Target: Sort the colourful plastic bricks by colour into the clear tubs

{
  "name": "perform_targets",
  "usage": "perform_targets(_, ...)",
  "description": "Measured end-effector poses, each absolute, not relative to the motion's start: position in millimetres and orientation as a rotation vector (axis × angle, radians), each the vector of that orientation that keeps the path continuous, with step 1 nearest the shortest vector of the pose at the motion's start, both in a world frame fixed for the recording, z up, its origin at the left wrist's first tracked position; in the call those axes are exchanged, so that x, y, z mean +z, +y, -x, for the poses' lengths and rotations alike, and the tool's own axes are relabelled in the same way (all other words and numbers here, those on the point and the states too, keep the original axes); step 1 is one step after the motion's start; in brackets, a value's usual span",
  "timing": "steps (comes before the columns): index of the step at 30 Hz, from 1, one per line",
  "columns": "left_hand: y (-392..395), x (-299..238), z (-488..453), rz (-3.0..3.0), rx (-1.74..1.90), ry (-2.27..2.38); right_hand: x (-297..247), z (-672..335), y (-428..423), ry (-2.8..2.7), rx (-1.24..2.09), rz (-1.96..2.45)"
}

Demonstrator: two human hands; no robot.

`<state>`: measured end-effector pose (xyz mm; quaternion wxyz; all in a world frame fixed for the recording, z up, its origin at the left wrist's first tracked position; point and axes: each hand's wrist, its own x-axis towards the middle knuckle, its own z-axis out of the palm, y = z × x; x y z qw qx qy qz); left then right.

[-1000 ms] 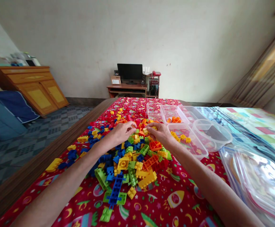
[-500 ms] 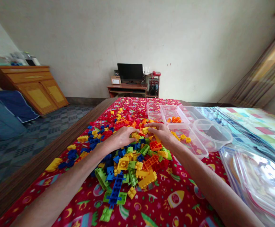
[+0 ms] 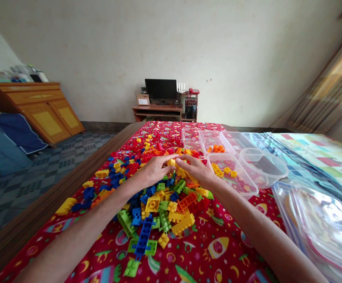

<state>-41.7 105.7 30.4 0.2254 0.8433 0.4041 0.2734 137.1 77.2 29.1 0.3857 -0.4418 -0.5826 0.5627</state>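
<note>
A heap of plastic building bricks [image 3: 159,196] in blue, yellow, green, orange and red lies on a red patterned cloth [image 3: 218,251]. My left hand [image 3: 154,171] and my right hand [image 3: 196,169] meet over the far side of the heap. Their fingertips pinch a small yellow brick [image 3: 171,162] between them. Both hands are closed on it, just above the pile.
Clear plastic containers [image 3: 241,184] stand to the right of the heap; one holds orange bricks [image 3: 216,149], another yellow bricks [image 3: 225,171]. A round clear lid [image 3: 262,163] lies beside them. Zip bags [image 3: 320,224] lie at the right. The table's wooden edge [image 3: 50,204] runs along the left.
Both hands moved closer together and rose a little from the pile. Their fingertips now meet on a yellow brick where earlier they reached into the bricks apart.
</note>
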Motion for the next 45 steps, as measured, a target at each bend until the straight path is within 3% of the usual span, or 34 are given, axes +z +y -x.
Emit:
perform_targets(6, 95.1, 13.9, 30.5, -2.525, 0.809, 1.061, 24.0, -131.5, 74.4, -1.535, 1.508, 0.986)
perform_targets(14, 88.5, 20.0, 29.6, -2.17, 0.658, 0.979, 22.7, -141.1, 85.7, -1.629, 1.15, 1.109)
perform_targets(19, 96.7, 23.9, 34.0, -1.872, 0.769, 0.804, 32.3, -155.4, 95.1, -1.604, 1.093, 1.148)
perform_targets(24, 109.9, 35.1, 49.8, -1.909, 0.832, 0.879, 45.9, -177.8, 102.3, -1.514, 1.009, 1.186)
perform_targets(28, 116.8, 42.1, 61.1, -2.085, 0.854, 1.002, 45.4, -177.1, 95.8, -1.757, 0.917, 1.296)
perform_targets(36, 125.3, 40.1, 75.5, -2.457, 0.584, 1.339, 49.4, -154.6, 77.7, -2.167, 0.352, 1.256)
perform_targets(41, 128.7, 30.8, 76.9, -2.602, 0.463, 1.268, 63.1, -193.4, 93.8, -2.049, 0.002, 1.537)
perform_targets(45, 129.4, 27.1, 77.2, -2.651, 0.42, 1.206, 67.2, -234.2, 105.0, -2.12, -0.039, 1.812)
